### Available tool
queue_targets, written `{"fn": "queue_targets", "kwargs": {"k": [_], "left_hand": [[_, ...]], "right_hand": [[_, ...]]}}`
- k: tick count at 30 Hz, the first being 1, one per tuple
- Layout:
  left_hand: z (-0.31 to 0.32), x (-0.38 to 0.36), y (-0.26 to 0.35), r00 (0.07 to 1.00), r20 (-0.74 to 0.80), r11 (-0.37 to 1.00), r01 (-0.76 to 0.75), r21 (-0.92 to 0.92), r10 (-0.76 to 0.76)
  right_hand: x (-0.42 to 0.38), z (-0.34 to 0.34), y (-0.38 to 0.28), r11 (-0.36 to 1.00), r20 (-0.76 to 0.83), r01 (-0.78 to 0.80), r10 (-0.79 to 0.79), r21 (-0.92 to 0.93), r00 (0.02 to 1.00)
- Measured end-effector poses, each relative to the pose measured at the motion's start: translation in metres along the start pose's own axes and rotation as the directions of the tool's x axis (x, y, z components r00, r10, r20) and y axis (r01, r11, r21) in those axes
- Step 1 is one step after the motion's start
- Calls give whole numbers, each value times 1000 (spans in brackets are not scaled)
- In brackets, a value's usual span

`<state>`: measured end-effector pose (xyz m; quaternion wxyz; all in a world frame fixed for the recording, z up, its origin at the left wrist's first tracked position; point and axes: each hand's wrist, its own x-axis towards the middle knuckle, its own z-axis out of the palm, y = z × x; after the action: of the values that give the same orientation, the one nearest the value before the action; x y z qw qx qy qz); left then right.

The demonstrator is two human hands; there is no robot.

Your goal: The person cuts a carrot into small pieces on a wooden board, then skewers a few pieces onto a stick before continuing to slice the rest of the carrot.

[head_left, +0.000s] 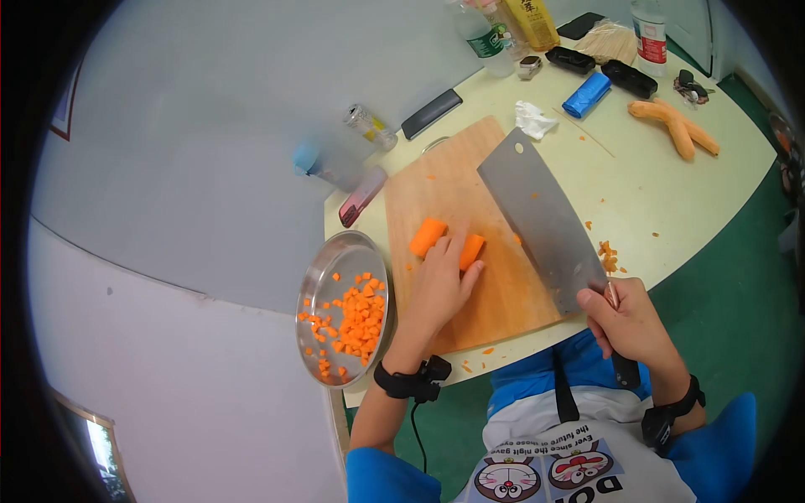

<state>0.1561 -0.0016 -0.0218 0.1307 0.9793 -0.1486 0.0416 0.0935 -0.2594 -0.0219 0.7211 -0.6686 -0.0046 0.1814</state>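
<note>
Two short pieces of peeled carrot lie on the wooden cutting board (470,314). The fingers of my left hand (443,281) are between and over them, touching the right carrot piece (472,250); the left carrot piece (428,237) is just beyond my fingertips. My right hand (625,318) is wrapped round the handle of a broad cleaver (541,210), whose blade lies flat-looking over the right side of the board. Left of the board, a steel bowl (309,289) holds several orange carrot cubes (362,318).
Whole peeled carrots (676,124) lie at the back right of the table (620,201). Bottles (650,38), a blue roll (586,94), crumpled tissue (534,120), a can (370,126) and phones stand or lie along the far edge. Carrot scraps (608,256) are near the blade.
</note>
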Motion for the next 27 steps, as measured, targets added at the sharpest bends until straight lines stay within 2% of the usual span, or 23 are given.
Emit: {"fn": "queue_targets", "kwargs": {"k": [4, 6, 7, 9, 10, 12, 15, 19, 20, 21, 22, 24, 27], "left_hand": [[4, -4, -5, 998, -16, 998, -58, 19, 58], [-3, -16, 6, 982, -139, 929, 67, -364, -125], [-4, -25, 11, 983, -139, 927, 65, -369, -124], [-1, -46, 19, 943, -236, 865, 92, -494, -235], [4, -54, 19, 942, -236, 860, 95, -501, -241], [16, -68, 17, 883, -359, 875, 107, -473, -302], [30, -78, 14, 897, -293, 815, 115, -568, -331], [29, -81, 18, 900, -284, 824, 130, -551, -331], [28, -82, 20, 896, -288, 818, 128, -560, -337], [28, -82, 22, 867, -366, 827, 89, -555, -339], [27, -82, 24, 832, -440, 836, 50, -546, -337], [21, -82, 24, 798, -486, 831, 34, -555, -357], [11, -76, 27, 736, -550, 816, 5, -578, -394]], "right_hand": [[-5, 3, 5, 999, 22, -36, 37, -31, 999], [-6, 6, 9, 998, 40, -48, 50, -36, 998], [-6, 8, 10, 998, 37, -50, 51, -40, 998], [-6, 11, 11, 997, 49, -51, 54, -54, 997], [-6, 14, 10, 996, 50, -56, 59, -62, 997], [-5, 19, 9, 997, 61, -32, 37, -76, 997], [-3, 30, 12, 994, 47, -50, 55, -101, 997], [-10, 42, 5, 982, 15, -65, 69, -175, 998], [-10, 43, 11, 972, 7, 5, -4, -236, 1000], [-11, 44, 14, 952, 2, 75, -78, -295, 997], [-12, 47, 13, 949, 0, 77, -81, -305, 997], [-15, 52, 12, 914, -50, 186, -218, -361, 975], [-15, 53, 10, 863, -50, 208, -259, -461, 965]]}}
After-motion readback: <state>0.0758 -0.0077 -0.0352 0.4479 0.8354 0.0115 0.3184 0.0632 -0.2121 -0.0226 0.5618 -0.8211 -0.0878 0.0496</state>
